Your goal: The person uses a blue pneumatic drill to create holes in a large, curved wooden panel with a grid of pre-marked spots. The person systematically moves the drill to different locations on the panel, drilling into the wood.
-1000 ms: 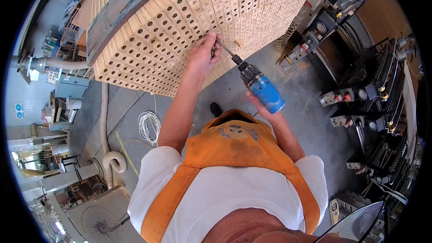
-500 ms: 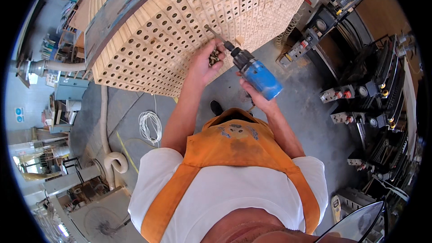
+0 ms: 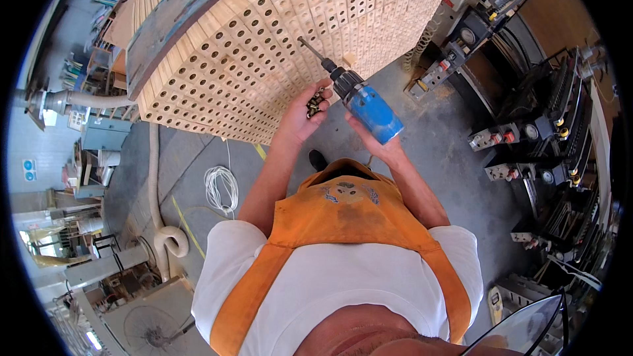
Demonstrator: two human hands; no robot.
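Observation:
My right hand (image 3: 380,144) grips a blue power driver (image 3: 374,113) with a dark nose and a long slim bit (image 3: 312,49). The bit's tip is up at the drilled face of a big stack of pale wooden pieces (image 3: 227,69); whether it touches the wood I cannot tell. Below the bit, my left hand (image 3: 298,118) is curled around several small brass-coloured threaded inserts (image 3: 316,103). Rows of round holes cover the stack. Many at the left and top hold dark-ringed inserts, while others toward the middle and right look plain.
A blue-grey worn panel (image 3: 165,33) runs along the stack's upper left edge. Coiled white cable (image 3: 221,188) and a pale hose (image 3: 153,178) lie on the grey floor to the left. Machinery with gauges and dark rails (image 3: 527,135) lines the right side.
My left hand has dropped away from the bit, leaving its shaft uncovered and the inserts in plainer sight. The driver has shifted slightly left.

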